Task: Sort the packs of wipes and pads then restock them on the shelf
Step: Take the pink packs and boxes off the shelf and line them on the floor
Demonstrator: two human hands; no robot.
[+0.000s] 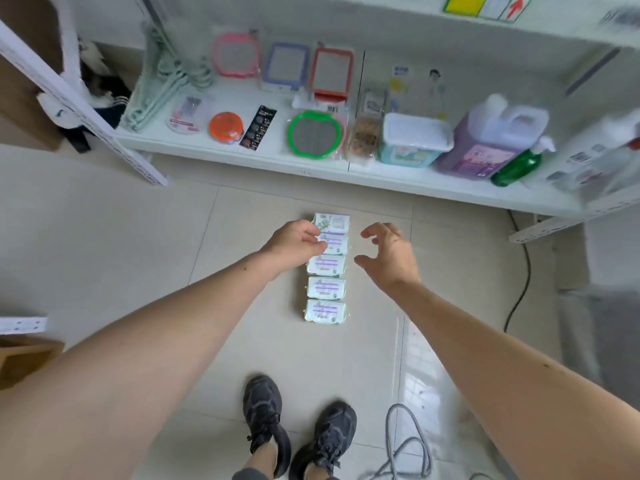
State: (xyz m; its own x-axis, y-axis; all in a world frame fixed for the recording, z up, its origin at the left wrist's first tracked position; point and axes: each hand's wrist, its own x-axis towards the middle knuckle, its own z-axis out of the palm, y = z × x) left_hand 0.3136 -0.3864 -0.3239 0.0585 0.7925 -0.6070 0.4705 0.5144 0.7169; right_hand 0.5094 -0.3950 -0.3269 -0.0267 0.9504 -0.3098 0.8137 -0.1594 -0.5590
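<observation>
On the floor below the shelf (311,174), five packs of wipes (327,268) are lined in a row running 12 to 6 o'clock, the left hand (294,242) pinching the second pack at its 9 o'clock edge, the right hand (389,256) held spread and empty at 3 o'clock.

Five small white plastic packs of wipes with purple labels (327,268) lie in a straight row on the glossy beige tiled floor (138,237), each touching the next, before the low white metal shelf (242,157).
</observation>
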